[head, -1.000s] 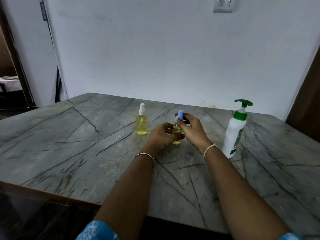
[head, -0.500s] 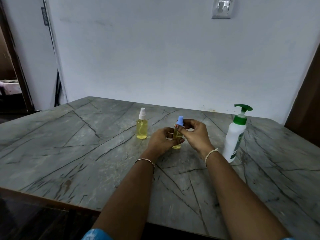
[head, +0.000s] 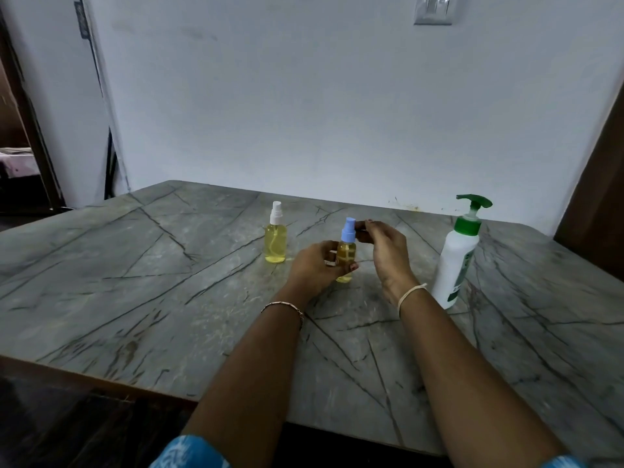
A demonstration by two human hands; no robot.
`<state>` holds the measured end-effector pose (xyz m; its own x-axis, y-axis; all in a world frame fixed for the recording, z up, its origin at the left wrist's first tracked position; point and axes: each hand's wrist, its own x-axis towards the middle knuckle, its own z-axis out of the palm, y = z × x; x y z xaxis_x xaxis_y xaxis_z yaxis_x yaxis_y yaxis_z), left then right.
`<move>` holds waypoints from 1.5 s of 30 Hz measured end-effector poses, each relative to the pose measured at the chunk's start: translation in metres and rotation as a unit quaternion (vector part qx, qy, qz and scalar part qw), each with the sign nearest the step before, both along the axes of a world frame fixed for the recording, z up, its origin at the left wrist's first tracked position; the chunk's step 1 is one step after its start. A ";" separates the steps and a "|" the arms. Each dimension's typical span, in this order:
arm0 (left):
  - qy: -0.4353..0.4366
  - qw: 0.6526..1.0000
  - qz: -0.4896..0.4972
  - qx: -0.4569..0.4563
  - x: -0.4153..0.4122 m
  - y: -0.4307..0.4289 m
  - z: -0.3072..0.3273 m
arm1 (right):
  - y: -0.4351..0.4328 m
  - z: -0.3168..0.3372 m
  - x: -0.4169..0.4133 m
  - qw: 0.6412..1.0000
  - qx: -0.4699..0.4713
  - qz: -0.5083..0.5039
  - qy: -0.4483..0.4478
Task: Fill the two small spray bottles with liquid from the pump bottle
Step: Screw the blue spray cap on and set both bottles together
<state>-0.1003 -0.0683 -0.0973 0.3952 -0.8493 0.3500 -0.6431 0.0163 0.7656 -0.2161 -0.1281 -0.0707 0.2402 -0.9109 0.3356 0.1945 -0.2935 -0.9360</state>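
Observation:
A small spray bottle with a blue cap (head: 346, 253), holding yellow liquid, stands on the grey marble table (head: 135, 282) at the middle. My left hand (head: 315, 266) grips its body from the left. My right hand (head: 383, 249) has its thumb and fingertips curled at the right side of the blue cap, pinching it. A second small spray bottle with a white cap (head: 276, 244), also holding yellow liquid, stands upright just to the left, untouched. The white pump bottle with a green pump head (head: 456, 261) stands upright to the right of my right wrist.
A white wall rises behind the table's far edge, with a switch plate (head: 434, 10) high up. A dark doorway (head: 20, 163) opens at the left and a brown panel (head: 601, 197) stands at the right. The table's near edge runs across the bottom.
The camera has shifted a little. Both hands stay on the blue-capped bottle, which now stands lower on the table; the right fingers sit more to the cap's right side.

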 end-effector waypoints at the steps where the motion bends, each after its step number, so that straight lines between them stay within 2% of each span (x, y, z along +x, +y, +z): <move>1: -0.003 1.000 0.001 -0.003 0.000 0.000 0.000 | -0.001 -0.001 -0.001 1.000 -0.009 -0.016 -0.009; 4: -0.006 1.000 0.002 0.000 0.000 0.000 -0.001 | -0.004 -0.002 -0.002 0.999 -0.030 -0.032 -0.016; 9: -0.010 1.000 -0.004 0.000 0.001 -0.001 -0.002 | 0.000 -0.004 0.006 0.998 -0.019 0.052 0.014; 16: -0.007 1.000 -0.004 0.008 0.001 -0.002 -0.001 | -0.003 -0.002 -0.001 0.999 -0.038 -0.015 0.000; 21: -0.014 1.000 -0.005 0.013 0.002 -0.003 -0.001 | 0.001 -0.002 0.002 0.993 -0.038 0.089 0.062; 26: -0.038 0.999 0.021 -0.006 -0.003 -0.002 -0.001 | -0.006 -0.007 0.006 0.986 -0.099 -0.040 0.131; 29: -0.039 0.999 0.020 -0.007 -0.004 -0.002 -0.001 | -0.004 -0.006 0.008 0.989 -0.088 -0.046 0.112; 32: -0.031 0.999 0.019 0.001 -0.002 -0.003 -0.001 | -0.005 -0.005 0.006 0.996 -0.041 0.041 0.063; 35: -0.026 1.000 0.015 0.002 -0.001 -0.003 -0.001 | -0.005 -0.003 0.001 0.993 -0.027 0.098 0.057; 41: -0.020 1.000 0.014 -0.001 -0.002 -0.001 0.000 | -0.006 -0.004 0.000 0.996 -0.048 0.061 0.045; 45: -0.026 1.000 0.011 0.000 -0.003 -0.001 0.000 | -0.007 -0.008 0.004 0.992 -0.086 0.021 0.091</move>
<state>-0.1032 -0.0695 -0.0977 0.3954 -0.8408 0.3696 -0.6816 0.0011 0.7317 -0.2123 -0.1347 -0.0789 0.3467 -0.8316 0.4338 0.0426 -0.4481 -0.8930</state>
